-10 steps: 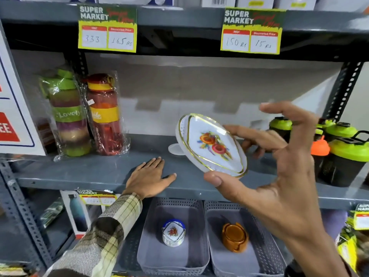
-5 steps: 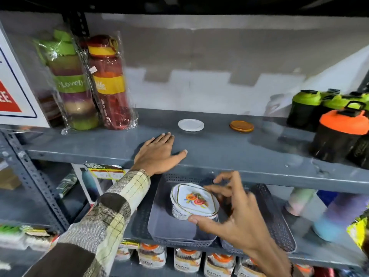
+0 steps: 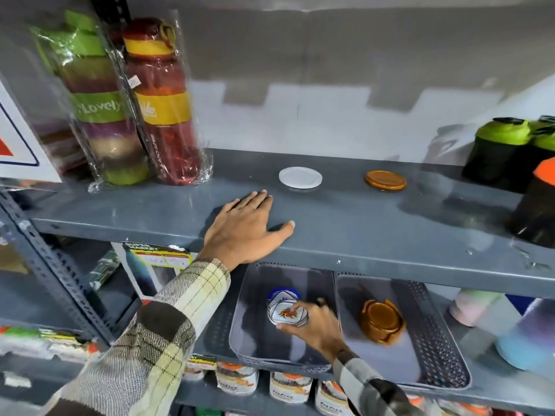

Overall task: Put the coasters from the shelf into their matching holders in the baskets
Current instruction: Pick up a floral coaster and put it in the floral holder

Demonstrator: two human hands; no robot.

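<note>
My right hand (image 3: pixel 315 327) is down in the left grey basket (image 3: pixel 249 340), fingers around the white flowered coaster (image 3: pixel 285 313), which sits in the top of its white holder (image 3: pixel 283 295). My left hand (image 3: pixel 246 228) lies flat and spread on the grey shelf (image 3: pixel 390 229), holding nothing. A plain white coaster (image 3: pixel 300 177) and a brown coaster (image 3: pixel 385 180) lie on that shelf behind it. The right basket (image 3: pixel 435 340) holds a brown holder (image 3: pixel 381 321) with brown coasters in it.
Wrapped green and red bottles (image 3: pixel 129 100) stand at the shelf's left. Black shakers with green and orange lids (image 3: pixel 510 151) stand at its right. Small tins (image 3: pixel 237 381) line the shelf below the baskets. A boxed bottle (image 3: pixel 150 271) sits left of the baskets.
My right hand has carried the flowered coaster from in front of the shelf down into the left basket and onto its holder. The view tilted downward. My left hand stayed put.
</note>
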